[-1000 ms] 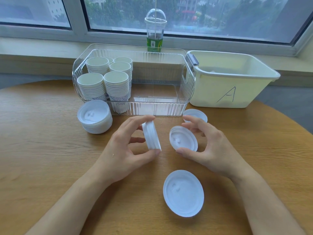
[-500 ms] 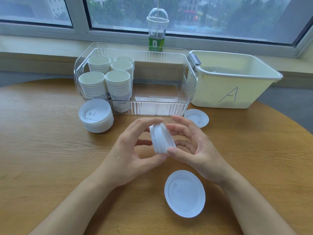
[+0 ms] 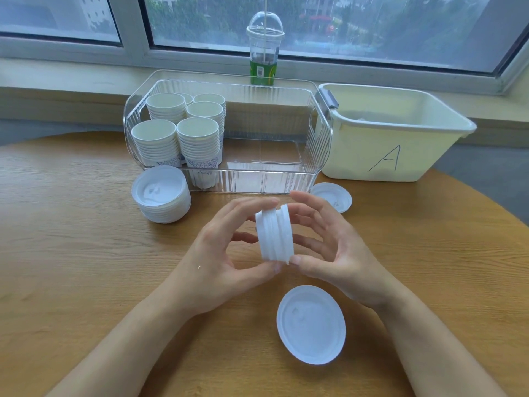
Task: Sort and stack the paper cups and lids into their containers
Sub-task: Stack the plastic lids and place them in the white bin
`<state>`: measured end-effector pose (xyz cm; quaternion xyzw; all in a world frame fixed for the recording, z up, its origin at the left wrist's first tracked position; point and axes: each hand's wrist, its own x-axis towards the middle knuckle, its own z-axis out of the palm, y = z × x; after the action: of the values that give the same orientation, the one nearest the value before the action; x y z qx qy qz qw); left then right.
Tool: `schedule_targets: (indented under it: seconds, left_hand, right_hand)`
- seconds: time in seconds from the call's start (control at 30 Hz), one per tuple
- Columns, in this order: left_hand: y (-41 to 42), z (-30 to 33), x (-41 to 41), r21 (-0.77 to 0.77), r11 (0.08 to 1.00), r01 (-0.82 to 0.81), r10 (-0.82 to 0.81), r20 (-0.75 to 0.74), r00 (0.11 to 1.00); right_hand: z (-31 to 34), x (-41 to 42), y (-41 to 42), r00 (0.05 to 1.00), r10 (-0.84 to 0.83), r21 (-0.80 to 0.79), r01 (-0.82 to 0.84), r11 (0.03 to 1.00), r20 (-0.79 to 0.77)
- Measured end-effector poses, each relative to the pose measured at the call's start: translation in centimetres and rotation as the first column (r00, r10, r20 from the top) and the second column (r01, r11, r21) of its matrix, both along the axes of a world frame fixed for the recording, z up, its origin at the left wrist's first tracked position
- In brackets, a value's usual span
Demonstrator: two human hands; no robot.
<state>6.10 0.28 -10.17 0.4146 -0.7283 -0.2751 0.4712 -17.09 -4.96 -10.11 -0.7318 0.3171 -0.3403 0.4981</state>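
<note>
At centre frame, above the round wooden bench (image 3: 71, 239), the left hand (image 3: 217, 265) and right hand (image 3: 332, 253) grip a short stack of white plastic lids (image 3: 274, 234) held on edge. Step in hand: nesting lids. Next, likely collect the loose white lid (image 3: 311, 325) at 6 o'clock. At 12 o'clock, the clear ribbed plastic bin (image 3: 257, 181) holds stacked white paper cups (image 3: 177, 133) below a window.
</note>
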Motion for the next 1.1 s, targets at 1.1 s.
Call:
schedule_targets:
  seconds: [1.1]
  left_hand:
    - [-0.5, -0.9, 0.4, 0.027, 0.999, -0.042, 0.041, 0.052, 0.998]
  right_hand:
    - [1.9, -2.9, -0.5, 0.904, 0.238, 0.231, -0.161, 0.959, -0.356]
